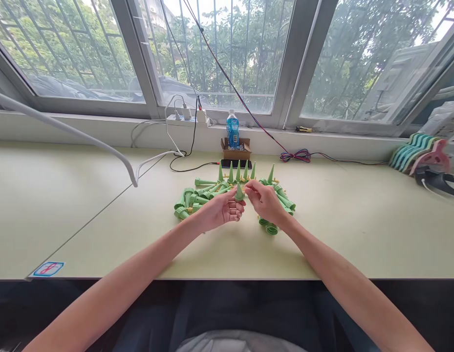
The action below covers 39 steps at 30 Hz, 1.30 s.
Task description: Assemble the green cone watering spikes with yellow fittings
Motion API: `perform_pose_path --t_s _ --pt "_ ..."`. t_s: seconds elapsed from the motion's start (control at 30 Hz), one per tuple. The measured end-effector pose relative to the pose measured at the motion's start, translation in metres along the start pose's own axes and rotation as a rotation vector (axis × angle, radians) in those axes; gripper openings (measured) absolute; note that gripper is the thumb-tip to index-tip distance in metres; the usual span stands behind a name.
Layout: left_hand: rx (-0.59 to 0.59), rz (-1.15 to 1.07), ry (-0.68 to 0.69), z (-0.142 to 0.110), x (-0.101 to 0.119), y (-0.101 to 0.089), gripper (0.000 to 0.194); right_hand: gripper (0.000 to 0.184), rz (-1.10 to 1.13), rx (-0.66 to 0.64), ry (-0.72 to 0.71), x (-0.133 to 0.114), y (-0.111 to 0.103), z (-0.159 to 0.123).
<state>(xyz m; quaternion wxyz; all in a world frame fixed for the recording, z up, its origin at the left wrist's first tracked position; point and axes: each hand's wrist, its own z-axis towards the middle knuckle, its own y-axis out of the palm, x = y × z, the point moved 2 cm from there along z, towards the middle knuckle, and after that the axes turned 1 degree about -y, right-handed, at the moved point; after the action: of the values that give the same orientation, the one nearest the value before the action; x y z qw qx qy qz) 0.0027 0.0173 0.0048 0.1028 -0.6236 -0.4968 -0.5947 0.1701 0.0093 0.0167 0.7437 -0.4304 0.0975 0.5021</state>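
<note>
My left hand (225,210) holds a green plant watering spike (239,192) with its cone pointing up. Just to its right, the fingertips of my right hand (265,199) are pinched together beside the spike; whatever is between them is too small to make out. Behind my hands a row of similar green spikes (231,173) stands upright, with small yellow valve parts at their bases. More green spikes (199,199) lie in a heap left of my left hand. Others (285,201) lie around and partly under my right hand, including some with open round ends (271,229).
At the back, a blue bottle (232,130) stands in a small cardboard box (245,154), with a dark phone (235,164) in front. Cables (295,155) lie near the windowsill. A white bent tube (102,139) crosses the left side. Coloured hangers (417,152) rest at the right.
</note>
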Motion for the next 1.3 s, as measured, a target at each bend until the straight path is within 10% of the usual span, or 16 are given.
perform_pose_path --t_s 0.33,0.87,1.3 --pt "-0.005 0.251 0.191 -0.003 0.003 0.005 0.032 0.028 -0.015 -0.023 0.015 0.002 0.001 0.000" --pt "0.366 0.944 0.653 -0.008 0.001 0.010 0.038 0.026 -0.059 -0.056 -0.005 0.005 0.005 -0.001" --pt "0.274 0.803 0.568 -0.007 0.000 0.014 0.051 0.030 -0.072 0.004 0.035 0.002 0.003 0.000"
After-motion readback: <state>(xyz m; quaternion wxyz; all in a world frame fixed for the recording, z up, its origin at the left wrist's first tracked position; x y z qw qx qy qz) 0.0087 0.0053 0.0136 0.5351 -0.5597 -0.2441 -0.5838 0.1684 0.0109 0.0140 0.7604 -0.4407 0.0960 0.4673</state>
